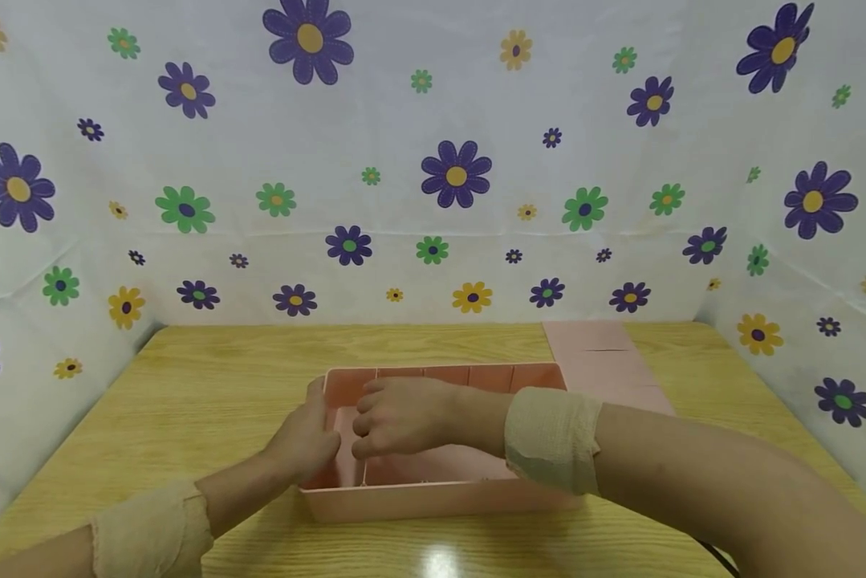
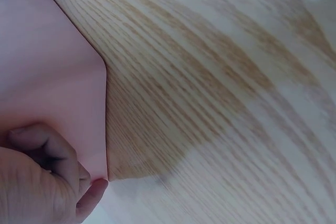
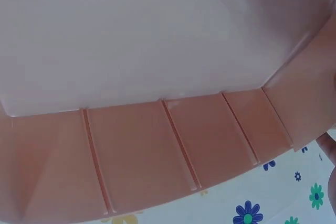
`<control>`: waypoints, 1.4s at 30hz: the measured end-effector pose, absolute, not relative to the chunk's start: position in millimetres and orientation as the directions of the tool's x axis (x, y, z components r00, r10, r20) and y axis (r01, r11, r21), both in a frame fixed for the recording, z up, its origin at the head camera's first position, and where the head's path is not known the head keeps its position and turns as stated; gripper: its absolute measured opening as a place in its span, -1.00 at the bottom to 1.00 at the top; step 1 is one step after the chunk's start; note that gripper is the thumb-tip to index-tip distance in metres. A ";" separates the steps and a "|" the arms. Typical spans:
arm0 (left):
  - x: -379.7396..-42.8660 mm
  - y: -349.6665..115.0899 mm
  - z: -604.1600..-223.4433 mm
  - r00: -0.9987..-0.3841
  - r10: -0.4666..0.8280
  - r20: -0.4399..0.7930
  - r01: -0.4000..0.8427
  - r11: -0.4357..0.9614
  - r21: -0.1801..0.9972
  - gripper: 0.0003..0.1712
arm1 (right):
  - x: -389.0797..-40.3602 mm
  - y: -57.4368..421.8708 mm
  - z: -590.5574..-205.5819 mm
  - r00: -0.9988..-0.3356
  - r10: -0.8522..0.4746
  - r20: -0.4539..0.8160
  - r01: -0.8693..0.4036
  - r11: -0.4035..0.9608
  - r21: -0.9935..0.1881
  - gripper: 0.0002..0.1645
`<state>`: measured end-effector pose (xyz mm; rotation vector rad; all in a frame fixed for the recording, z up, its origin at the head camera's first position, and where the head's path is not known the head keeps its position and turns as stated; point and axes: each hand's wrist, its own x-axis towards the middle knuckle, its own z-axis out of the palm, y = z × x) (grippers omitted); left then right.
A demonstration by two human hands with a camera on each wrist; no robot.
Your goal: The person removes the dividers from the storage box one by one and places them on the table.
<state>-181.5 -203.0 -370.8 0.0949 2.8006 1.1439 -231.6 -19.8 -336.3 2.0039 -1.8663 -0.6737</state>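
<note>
A shallow pink plastic box (image 1: 440, 502) sits on the table, with upright ridges on the inner face of its long walls. My left hand (image 1: 304, 441) grips the box's left end wall, its thumb over the rim. The left wrist view shows the same hand (image 2: 44, 166) with curled fingers against the outer wall (image 2: 58, 72). Over the box's left part, my right hand (image 1: 404, 417) pinches a thin pink divider (image 3: 307, 85) that stands crosswise at the leftmost ridge. In the head view that hand covers most of the divider.
Flat pink pieces (image 1: 599, 353), one with a slit, lie on the wooden table (image 1: 223, 361) behind and right of the box. A white cloth with printed flowers (image 1: 375, 144) walls in the back and sides. A dark cable (image 1: 717, 555) runs below the right forearm.
</note>
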 end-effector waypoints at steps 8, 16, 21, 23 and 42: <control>-180.0 -202.3 -368.7 -0.991 0.100 -0.093 0.004 0.701 0.713 -0.08 | -232.6 -17.2 -317.5 0.048 -0.994 -0.095 -0.832 -0.092 0.548 -0.71; -178.9 -202.0 -367.8 -0.991 0.116 -0.066 0.033 0.693 0.720 -0.07 | -230.7 -3.8 -297.1 0.094 -0.996 -0.008 -0.806 -0.080 0.586 -0.72; -178.1 -202.3 -367.8 -0.993 0.109 -0.047 0.044 0.703 0.710 -0.08 | -228.7 1.0 -293.9 0.122 -0.992 0.025 -0.792 -0.082 0.605 -0.72; -177.9 -202.3 -367.3 -0.992 0.114 -0.052 0.043 0.696 0.717 -0.08 | -226.7 -0.2 -291.5 0.094 -0.996 0.011 -0.795 -0.068 0.603 -0.71; -180.1 -205.4 -372.2 -0.980 0.191 0.060 0.182 0.719 0.670 -0.08 | -236.3 11.5 -256.5 0.223 -0.926 0.305 -0.709 0.060 0.703 -0.76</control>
